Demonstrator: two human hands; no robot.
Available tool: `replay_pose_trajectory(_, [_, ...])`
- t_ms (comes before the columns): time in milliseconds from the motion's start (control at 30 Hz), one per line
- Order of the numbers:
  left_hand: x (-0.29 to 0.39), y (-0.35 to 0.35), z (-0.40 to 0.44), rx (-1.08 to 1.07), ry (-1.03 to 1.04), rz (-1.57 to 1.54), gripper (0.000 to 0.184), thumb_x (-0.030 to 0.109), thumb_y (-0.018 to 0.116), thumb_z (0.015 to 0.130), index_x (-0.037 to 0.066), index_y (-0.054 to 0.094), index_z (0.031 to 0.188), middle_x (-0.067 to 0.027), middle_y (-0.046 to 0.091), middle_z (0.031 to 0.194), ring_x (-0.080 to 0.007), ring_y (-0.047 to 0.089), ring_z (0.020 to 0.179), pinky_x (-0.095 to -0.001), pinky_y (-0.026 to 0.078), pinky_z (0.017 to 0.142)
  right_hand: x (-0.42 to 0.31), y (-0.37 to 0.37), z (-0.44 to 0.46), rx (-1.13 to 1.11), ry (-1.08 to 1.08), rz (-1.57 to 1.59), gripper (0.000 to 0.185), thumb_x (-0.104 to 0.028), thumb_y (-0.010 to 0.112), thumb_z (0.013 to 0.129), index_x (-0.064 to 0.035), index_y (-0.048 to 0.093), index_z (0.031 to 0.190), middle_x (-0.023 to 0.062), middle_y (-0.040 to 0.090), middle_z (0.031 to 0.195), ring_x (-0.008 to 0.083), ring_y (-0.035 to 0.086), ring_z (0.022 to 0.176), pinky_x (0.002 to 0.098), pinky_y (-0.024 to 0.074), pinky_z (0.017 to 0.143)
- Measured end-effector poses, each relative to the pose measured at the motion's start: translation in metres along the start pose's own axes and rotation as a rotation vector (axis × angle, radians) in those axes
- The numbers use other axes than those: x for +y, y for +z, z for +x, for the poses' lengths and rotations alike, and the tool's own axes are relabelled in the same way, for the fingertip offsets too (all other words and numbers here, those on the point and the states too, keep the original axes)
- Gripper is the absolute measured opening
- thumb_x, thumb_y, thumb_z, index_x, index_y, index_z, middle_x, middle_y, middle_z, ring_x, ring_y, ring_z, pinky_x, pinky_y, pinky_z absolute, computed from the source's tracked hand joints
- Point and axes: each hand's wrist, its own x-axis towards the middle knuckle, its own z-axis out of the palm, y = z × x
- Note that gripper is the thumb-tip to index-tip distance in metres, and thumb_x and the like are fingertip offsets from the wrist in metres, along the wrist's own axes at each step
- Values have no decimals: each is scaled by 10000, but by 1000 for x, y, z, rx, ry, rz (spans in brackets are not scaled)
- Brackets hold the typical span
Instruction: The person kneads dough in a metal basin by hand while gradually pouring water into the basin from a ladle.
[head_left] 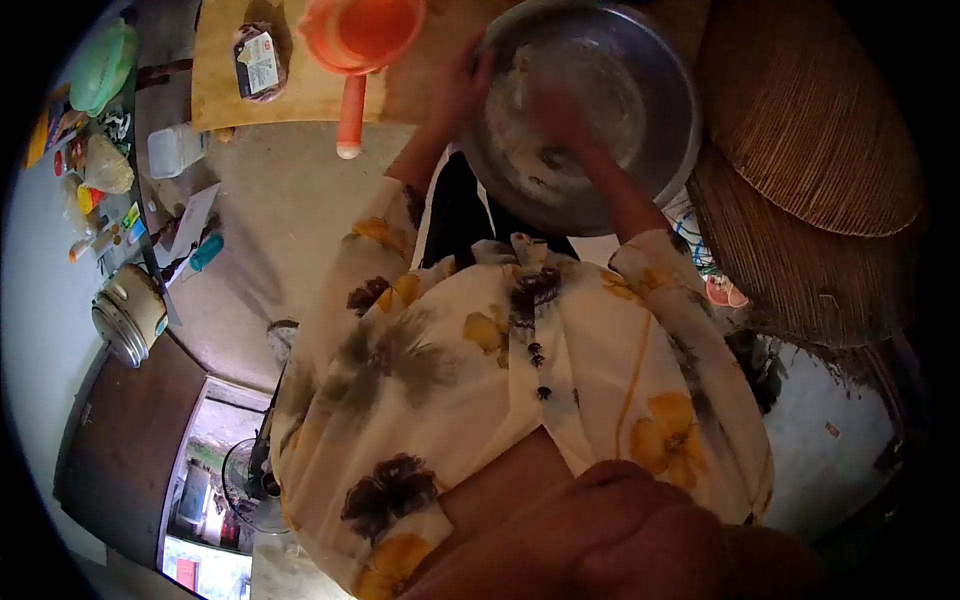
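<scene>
A wide metal basin stands at the top centre, its rim (683, 150) in front of my body. Whitish, wet-looking residue lies on its bottom. My left hand (463, 85) is at the basin's left rim, its fingers upright against the edge and partly blurred; whether they grip it is unclear. Inside the basin, low over the bottom, my right hand (553, 112) is smeared by motion, and its fingers cannot be made out. An orange-red dipper (352, 100) with a long handle sits left of the basin, near my left hand.
Labelled package (258, 65) on the wooden board (225, 100) at the upper left. Two large woven fans or mats (810, 130) lie right of the basin. Along the left wall are a plastic container (176, 151), a lidded pot (130, 312) and a teal bottle (206, 253). An electric fan (255, 485) stands lower left.
</scene>
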Motion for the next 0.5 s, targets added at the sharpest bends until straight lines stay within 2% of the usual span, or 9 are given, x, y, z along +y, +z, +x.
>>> replay_pose_trajectory(33, [1,0,1,-3,-5,-1,366,264,595,924,64,590,1230,-202,689,903,-304,690,827,-399,530,710,-26,-8,-25,-34,-43,-47,582,-460,662,771,-82,599,1209,157,598,1200,346,487,1201,540,313,1070])
replay_pose_trajectory(100, [2,-1,9,-63,-76,-110,377,271,598,923,70,586,1242,-204,688,900,-319,685,817,-406,528,708,-58,-19,-50,63,-208,-347,611,-486,662,773,-106,591,1246,154,513,1327,398,423,1247,543,278,1091])
replay_pose_trajectory(133, [20,-11,14,-62,-79,-111,377,271,598,923,70,586,1242,-204,688,900,-319,685,817,-406,528,708,-61,-14,-48,60,-209,-347,611,-486,662,773,-106,591,1246,154,513,1327,398,423,1247,543,278,1091])
replay_pose_trajectory(167, [39,-24,17,-110,-63,53,386,270,600,921,71,581,1252,-202,690,908,-319,686,819,-409,530,714,-62,-8,-44,31,-164,-307,601,-432,673,776,-76,581,1251,180,527,1309,395,433,1252,568,262,1086])
replay_pose_trajectory(233, [37,-27,23,-152,-43,225,395,269,602,920,72,577,1261,-201,692,915,-319,687,821,-412,532,720,-58,4,-31,10,-126,-265,593,-377,683,778,-46,571,1257,207,542,1290,393,443,1257,593,247,1082])
replay_pose_trajectory(333, [7,-10,23,-173,-89,99,401,262,601,917,81,572,1274,-192,697,923,-318,691,841,-410,536,750,-51,13,-12,137,-140,-262,583,-391,684,780,-86,583,1267,214,504,1329,387,425,1269,551,248,1097])
replay_pose_trajectory(400, [8,-6,19,-116,-52,61,382,254,594,917,100,581,1266,-190,693,970,-318,687,890,-413,535,780,-50,13,-1,184,-17,-231,595,-551,623,807,-115,627,1211,164,505,1339,394,417,1253,556,267,1085])
replay_pose_trajectory(433, [26,-14,22,-110,-51,62,382,254,594,917,100,581,1266,-190,693,970,-318,687,890,-413,535,780,-51,10,6,185,-23,-232,595,-551,623,807,-115,627,1211,164,505,1339,394,417,1253,556,267,1085])
replay_pose_trajectory(500, [72,-38,29,-287,-189,217,369,258,582,926,121,580,1269,-200,679,1033,-318,672,960,-413,526,807,-55,2,22,122,172,-422,533,-456,637,822,-117,615,1232,207,621,1145,374,574,1082,516,421,945])
